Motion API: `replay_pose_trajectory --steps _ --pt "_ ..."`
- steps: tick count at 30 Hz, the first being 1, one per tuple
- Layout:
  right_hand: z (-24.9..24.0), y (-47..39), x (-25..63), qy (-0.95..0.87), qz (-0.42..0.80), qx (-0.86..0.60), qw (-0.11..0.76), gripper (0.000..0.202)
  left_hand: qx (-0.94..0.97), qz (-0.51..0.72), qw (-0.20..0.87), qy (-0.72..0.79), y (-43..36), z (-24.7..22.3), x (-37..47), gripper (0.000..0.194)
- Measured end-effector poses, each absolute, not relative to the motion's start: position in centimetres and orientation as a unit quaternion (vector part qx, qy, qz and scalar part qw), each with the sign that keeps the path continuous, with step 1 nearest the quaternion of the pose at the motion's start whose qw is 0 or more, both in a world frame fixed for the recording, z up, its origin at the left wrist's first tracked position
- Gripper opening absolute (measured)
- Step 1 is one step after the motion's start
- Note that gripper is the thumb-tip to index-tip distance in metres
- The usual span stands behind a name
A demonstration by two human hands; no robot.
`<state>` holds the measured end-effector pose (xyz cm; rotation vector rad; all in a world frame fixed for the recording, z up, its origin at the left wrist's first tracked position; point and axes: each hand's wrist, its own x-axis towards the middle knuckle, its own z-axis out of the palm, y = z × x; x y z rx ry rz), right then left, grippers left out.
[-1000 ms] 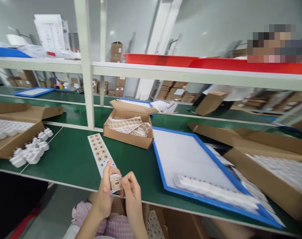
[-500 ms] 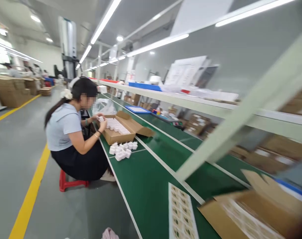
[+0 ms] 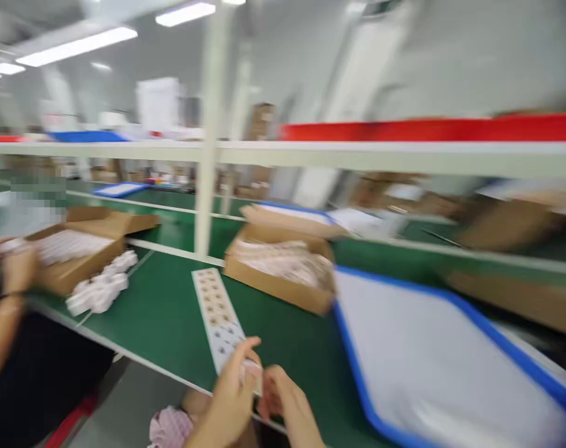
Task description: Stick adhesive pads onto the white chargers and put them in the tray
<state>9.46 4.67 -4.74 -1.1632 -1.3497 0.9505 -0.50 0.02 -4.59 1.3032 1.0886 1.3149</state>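
The sheet (image 3: 219,314) is white, patterned with two columns of tan patches and dark specks. The bench (image 3: 152,323) is green, the blue-rimmed tray (image 3: 418,348) white inside, the cardboard box (image 3: 273,294) brown.

1 left hand (image 3: 234,392) with 1 white piece (image 3: 250,367) at 7 o'clock, 1 right hand (image 3: 288,398) at 6, 1 sticker sheet (image 3: 216,308) at 7, 2 open cartons (image 3: 273,288) at 6 and 9, 3 blue-framed trays (image 3: 432,336), the largest at 4

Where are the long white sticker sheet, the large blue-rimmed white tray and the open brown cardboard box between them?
White sticker sheet (image 3: 217,314), head view: middle of face.
Blue-rimmed tray (image 3: 411,348), head view: bare floor.
Brown cardboard box (image 3: 271,286), head view: front wall.
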Motion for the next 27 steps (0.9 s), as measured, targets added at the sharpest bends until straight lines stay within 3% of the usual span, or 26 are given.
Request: replay_pose_trajectory --steps 3,5,8,12,14,17,20,24,27 --pt "-5.4 0.0 13.1 -0.424 0.549 -0.47 0.546 0.07 0.591 0.487 0.465 0.445 0.4 -6.1 0.3 0.061" --pt "-4.8 -1.3 13.9 -0.323 0.62 -0.388 0.601 0.056 0.669 0.447 0.444 0.394 1.0 -6.2 1.0 0.051" --pt "-3.8 -1.4 15.5 -0.245 0.608 -0.365 0.661 0.06 0.79 0.437 0.33 0.275 1.7 -5.8 3.1 0.03" --pt "-3.9 -1.7 18.2 -0.207 0.603 -0.344 0.689 0.069 0.838 0.422 0.197 0.285 2.0 -5.2 4.9 0.033" --pt "-4.0 -1.9 19.5 -0.209 0.556 -0.368 0.715 0.063 0.846 0.362 0.216 0.326 3.0 -4.9 5.0 0.041" --pt "-3.7 -2.0 21.0 -0.303 0.369 -0.496 0.725 0.038 0.871 0.252 0.274 0.319 5.5 -3.8 5.8 0.05" --pt "-3.0 -2.1 22.6 -0.426 0.211 -0.55 0.687 0.014 0.894 0.213 0.266 0.29 7.9 -2.0 8.7 0.043" --pt "-2.9 -3.2 25.5 -0.425 0.16 -0.574 0.682 0.031 0.906 0.17 0.294 0.254 10.4 0.9 14.1 0.03" --pt "-4.1 -4.7 29.0 -0.368 0.088 -0.641 0.668 0.036 0.878 0.163 0.331 0.303 12.0 1.9 16.8 0.035"
